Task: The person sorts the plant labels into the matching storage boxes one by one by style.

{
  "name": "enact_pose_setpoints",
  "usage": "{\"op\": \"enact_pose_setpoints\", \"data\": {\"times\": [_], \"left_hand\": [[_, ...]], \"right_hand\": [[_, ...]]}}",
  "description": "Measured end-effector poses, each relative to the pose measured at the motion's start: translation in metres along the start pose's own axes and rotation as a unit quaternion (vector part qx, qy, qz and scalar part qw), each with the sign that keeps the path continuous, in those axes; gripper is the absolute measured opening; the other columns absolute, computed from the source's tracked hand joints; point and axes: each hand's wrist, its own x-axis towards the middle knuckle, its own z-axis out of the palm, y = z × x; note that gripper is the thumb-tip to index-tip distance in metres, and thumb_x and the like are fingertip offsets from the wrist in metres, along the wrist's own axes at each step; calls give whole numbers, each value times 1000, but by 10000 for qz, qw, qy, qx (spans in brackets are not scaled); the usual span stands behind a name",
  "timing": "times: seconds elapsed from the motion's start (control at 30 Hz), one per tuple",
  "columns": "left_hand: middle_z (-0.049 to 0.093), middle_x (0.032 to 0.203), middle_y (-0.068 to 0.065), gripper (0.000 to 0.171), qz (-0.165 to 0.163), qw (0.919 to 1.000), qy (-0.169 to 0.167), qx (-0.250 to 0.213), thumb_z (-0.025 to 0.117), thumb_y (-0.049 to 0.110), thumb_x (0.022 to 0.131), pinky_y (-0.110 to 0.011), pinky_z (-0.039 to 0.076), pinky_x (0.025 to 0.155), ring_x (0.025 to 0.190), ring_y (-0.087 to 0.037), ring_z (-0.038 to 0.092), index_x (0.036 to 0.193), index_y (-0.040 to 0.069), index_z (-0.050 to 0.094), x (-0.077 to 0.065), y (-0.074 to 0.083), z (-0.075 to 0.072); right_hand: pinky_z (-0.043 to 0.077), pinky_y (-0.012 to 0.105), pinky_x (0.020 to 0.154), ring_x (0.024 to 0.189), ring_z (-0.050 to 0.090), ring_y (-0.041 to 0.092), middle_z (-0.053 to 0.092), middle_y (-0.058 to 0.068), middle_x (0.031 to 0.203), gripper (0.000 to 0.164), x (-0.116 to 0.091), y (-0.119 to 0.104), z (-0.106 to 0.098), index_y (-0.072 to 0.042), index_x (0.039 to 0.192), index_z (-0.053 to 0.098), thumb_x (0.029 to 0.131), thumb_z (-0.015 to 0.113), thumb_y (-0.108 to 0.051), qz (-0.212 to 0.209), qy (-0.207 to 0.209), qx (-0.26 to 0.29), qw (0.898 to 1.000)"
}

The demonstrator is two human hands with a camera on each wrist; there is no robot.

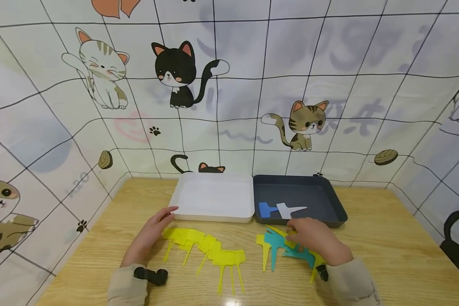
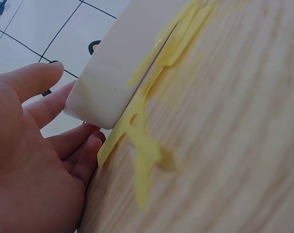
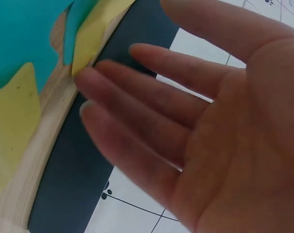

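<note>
My left hand [image 1: 153, 229] is at the front left corner of a white tray [image 1: 214, 195]; in the left wrist view its loosely extended fingers are around the tray corner. Beside it, yellow T-shaped plant labels [image 1: 193, 236] lie overlapping in a row on the table. My right hand [image 1: 315, 237] hovers over a loose group of teal plant labels [image 1: 274, 240] and yellow ones, at the front edge of a dark grey tray [image 1: 310, 195]. The right wrist view shows its fingers [image 3: 137, 114] extended, palm bare. A blue plant label [image 1: 265, 210] and a white plant label [image 1: 285, 211] lie inside the dark tray.
Both trays stand side by side at the back of the wooden table [image 1: 390, 238]. Behind them hangs a cloth backdrop [image 1: 237, 97] with cat drawings and grid lines, which also runs along both sides.
</note>
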Motion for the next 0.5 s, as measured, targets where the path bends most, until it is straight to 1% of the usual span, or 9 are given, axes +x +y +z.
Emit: {"op": "enact_pose_setpoints", "data": {"times": [0.13,0.23,0.27,0.37,0.5], "left_hand": [[31,146,4,41,66,10000,-12,15,47,49,91,-52,14,111,138,-21,21,130,33,47,0,1,1],[31,147,4,42,-9,10000,-8,-20,47,50,91,-52,13,111,138,-22,20,130,33,47,-1,2,1],[30,147,3,43,-45,10000,2,-21,47,50,91,-52,13,111,138,-22,19,130,33,47,-1,2,2],[30,147,3,43,-126,9999,48,4,47,51,91,-53,13,111,138,-23,19,130,33,47,-1,3,2],[29,148,1,43,-130,9999,44,42,46,49,92,-54,13,110,138,-25,20,131,32,46,-1,4,2]], "right_hand": [[48,40,74,84,60,17,65,0,103,38,-1,1,2,-14,109,63,77,72,-32,127,-118,-96,9998],[48,44,78,98,60,25,63,4,111,47,0,3,4,-13,114,62,74,74,-35,106,-123,-281,9995],[48,45,79,100,59,26,63,5,113,48,0,3,4,-13,114,62,74,75,-35,111,-119,-313,9994],[48,45,77,99,59,27,62,5,111,46,0,3,6,-15,111,63,71,76,-34,108,-77,-388,9992],[48,47,77,101,58,30,60,11,116,48,0,0,7,-15,112,62,70,78,-32,34,-25,-424,9991]]}}
